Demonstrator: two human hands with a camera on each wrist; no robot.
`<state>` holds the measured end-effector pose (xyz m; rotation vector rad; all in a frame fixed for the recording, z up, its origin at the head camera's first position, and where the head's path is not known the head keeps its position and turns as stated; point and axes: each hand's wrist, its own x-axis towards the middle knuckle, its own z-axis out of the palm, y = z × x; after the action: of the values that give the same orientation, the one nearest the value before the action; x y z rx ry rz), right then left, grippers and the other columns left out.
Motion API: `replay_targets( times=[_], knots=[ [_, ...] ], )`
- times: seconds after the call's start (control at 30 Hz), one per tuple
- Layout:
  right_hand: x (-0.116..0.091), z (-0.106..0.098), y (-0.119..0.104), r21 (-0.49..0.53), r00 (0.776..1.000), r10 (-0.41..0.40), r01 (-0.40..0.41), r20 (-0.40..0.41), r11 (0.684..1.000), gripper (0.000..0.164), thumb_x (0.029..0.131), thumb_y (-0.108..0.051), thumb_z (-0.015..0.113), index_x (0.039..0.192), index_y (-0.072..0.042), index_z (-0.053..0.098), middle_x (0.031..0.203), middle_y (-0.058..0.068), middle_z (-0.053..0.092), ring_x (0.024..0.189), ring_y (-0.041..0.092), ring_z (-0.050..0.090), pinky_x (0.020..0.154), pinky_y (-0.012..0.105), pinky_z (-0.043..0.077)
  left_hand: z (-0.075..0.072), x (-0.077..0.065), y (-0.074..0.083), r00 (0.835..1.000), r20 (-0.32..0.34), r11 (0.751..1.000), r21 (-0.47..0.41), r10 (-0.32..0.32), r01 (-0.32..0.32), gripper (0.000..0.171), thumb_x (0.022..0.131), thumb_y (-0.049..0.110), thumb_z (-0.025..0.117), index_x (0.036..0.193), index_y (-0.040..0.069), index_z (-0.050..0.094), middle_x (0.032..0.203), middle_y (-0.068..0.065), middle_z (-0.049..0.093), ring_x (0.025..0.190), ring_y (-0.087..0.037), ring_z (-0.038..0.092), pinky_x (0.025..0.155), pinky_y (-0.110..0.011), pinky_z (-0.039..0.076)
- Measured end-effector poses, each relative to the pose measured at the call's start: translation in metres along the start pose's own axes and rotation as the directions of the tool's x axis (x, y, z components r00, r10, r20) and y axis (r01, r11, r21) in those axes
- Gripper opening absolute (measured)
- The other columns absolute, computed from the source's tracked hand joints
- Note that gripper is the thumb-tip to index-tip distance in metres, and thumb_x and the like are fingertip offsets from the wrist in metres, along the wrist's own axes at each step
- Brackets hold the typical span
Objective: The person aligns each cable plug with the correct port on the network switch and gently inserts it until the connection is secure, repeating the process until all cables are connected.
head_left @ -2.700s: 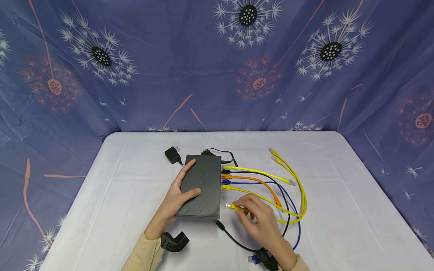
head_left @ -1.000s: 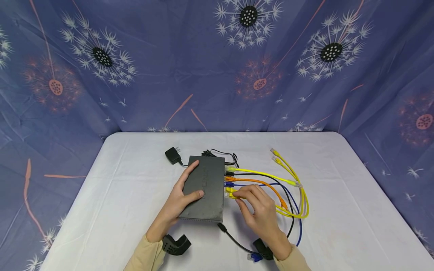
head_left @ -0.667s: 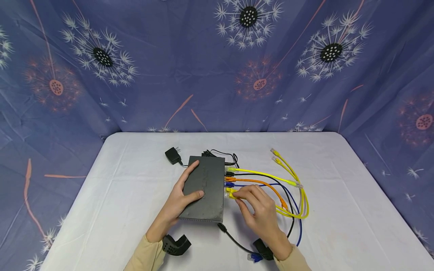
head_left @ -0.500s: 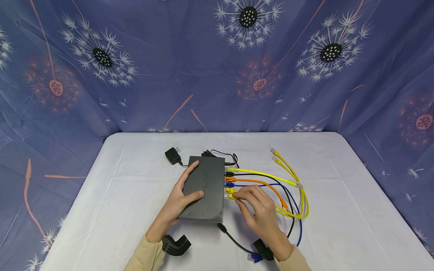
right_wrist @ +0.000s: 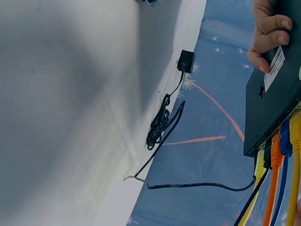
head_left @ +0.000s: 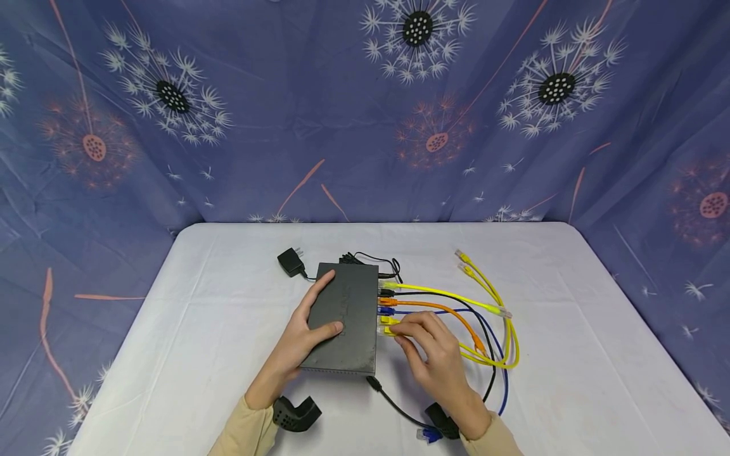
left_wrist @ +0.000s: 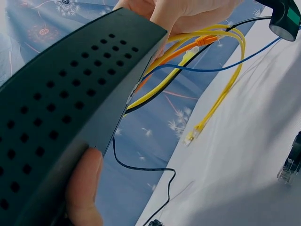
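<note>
A black network switch (head_left: 356, 345) is held tilted above the white table by my left hand (head_left: 305, 329). The thumb lies over its top, and in the right wrist view the curled fingers (right_wrist: 270, 40) press its labelled underside. My right hand (head_left: 436, 354) pinches a yellow Ethernet cable plug (head_left: 388, 330) against the port side, just below another yellow plug (head_left: 388, 320). Whether the pinched plug is seated in its port I cannot tell. Blue (head_left: 386, 311), orange (head_left: 388, 301), black (head_left: 386, 292) and bright yellow (head_left: 388, 285) plugs sit in the ports farther back.
A black power adapter (head_left: 291, 261) lies behind the switch, its cord bundled. Loose yellow cable ends (head_left: 466, 268) lie at the back right. A black plug (head_left: 373, 382) and a blue plug (head_left: 428, 435) lie nearer the front. Cables loop right of my right hand.
Since the oldest frame, my right hand has brought the yellow plug up to the switch's port side, and the switch has shifted slightly right. Over the last second both hands have barely moved.
</note>
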<state>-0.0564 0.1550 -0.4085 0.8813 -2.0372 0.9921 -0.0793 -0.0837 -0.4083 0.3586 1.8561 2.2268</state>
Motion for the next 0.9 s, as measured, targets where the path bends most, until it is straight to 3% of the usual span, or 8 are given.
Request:
replay_targets(
  times=[0.13, 0.33, 0.47, 0.9],
  knots=[
    [0.000, 0.000, 0.000, -0.022, 1.000, 0.017, -0.017, -0.007, 1.000, 0.020, 0.096, -0.021, 0.060, 0.093, -0.005, 0.072, 0.090, 0.002, 0.064, 0.081, 0.018, 0.059, 0.075, 0.025, 0.046, 0.001, -0.001, 0.001, 1.000, 0.002, 1.000, -0.027, -0.011, 0.012, 0.081, 0.085, 0.004, 0.066, 0.151, 0.032, 0.028, 0.154, -0.003, 0.018, 0.133, -0.033, 0.027, 0.088, -0.043, 0.044],
    [0.002, 0.000, 0.000, -0.017, 1.000, -0.006, 0.006, -0.013, 1.000, 0.020, 0.096, -0.020, 0.060, 0.089, -0.005, 0.072, 0.085, 0.001, 0.063, 0.076, 0.017, 0.055, 0.068, 0.023, 0.043, 0.002, -0.002, 0.002, 1.000, 0.016, 0.999, -0.038, -0.023, 0.024, 0.081, 0.085, 0.005, 0.066, 0.151, 0.032, 0.028, 0.155, -0.003, 0.017, 0.133, -0.033, 0.028, 0.087, -0.039, 0.045],
    [0.004, 0.001, 0.001, 0.004, 0.999, -0.028, 0.029, -0.027, 1.000, 0.019, 0.095, -0.018, 0.060, 0.088, -0.004, 0.071, 0.084, 0.003, 0.063, 0.075, 0.018, 0.054, 0.067, 0.023, 0.043, 0.004, -0.003, 0.003, 0.999, 0.014, 0.998, -0.058, -0.037, 0.038, 0.080, 0.086, 0.005, 0.065, 0.151, 0.034, 0.027, 0.155, -0.003, 0.016, 0.131, -0.034, 0.030, 0.078, -0.037, 0.050],
    [0.014, -0.009, 0.012, 0.080, 0.992, -0.120, 0.122, -0.029, 0.989, 0.019, 0.094, -0.013, 0.061, 0.083, -0.001, 0.069, 0.082, 0.006, 0.064, 0.072, 0.020, 0.056, 0.066, 0.023, 0.045, 0.023, -0.008, 0.003, 0.996, -0.060, 0.996, -0.045, -0.073, 0.070, 0.079, 0.086, 0.010, 0.067, 0.149, 0.039, 0.028, 0.155, -0.005, 0.014, 0.132, -0.036, 0.032, 0.080, -0.037, 0.048]
  ],
)
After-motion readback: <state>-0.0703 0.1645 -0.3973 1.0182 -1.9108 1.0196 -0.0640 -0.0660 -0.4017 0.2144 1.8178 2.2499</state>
